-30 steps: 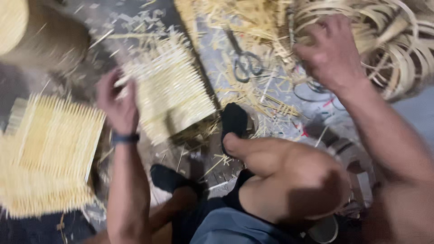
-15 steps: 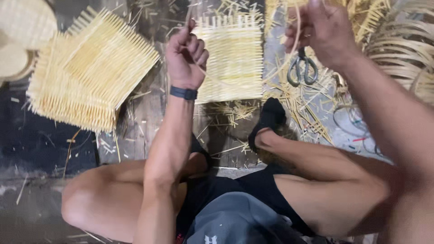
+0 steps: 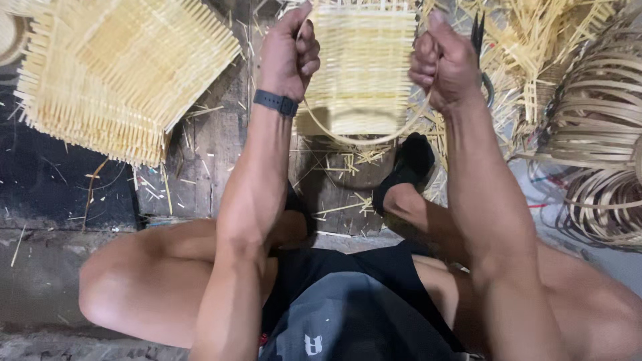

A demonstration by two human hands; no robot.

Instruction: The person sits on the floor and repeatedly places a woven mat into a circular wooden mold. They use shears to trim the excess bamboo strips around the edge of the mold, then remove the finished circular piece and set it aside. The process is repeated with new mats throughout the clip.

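Both the left hand [image 3: 291, 57] and right hand [image 3: 445, 63] are closed in fists around a thin bamboo strip [image 3: 364, 139], which sags in a loop between them before a small woven panel [image 3: 364, 63]; a larger woven mat [image 3: 124, 73] lies left, coiled strips [image 3: 595, 134] right

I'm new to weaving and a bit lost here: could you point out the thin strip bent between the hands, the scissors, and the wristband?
bent cane strip [image 3: 364, 142]: head view, bottom of its curve.
scissors [image 3: 479, 30]: head view, dark blades beside the right fist.
wristband [image 3: 275, 102]: head view, black band on the left wrist.
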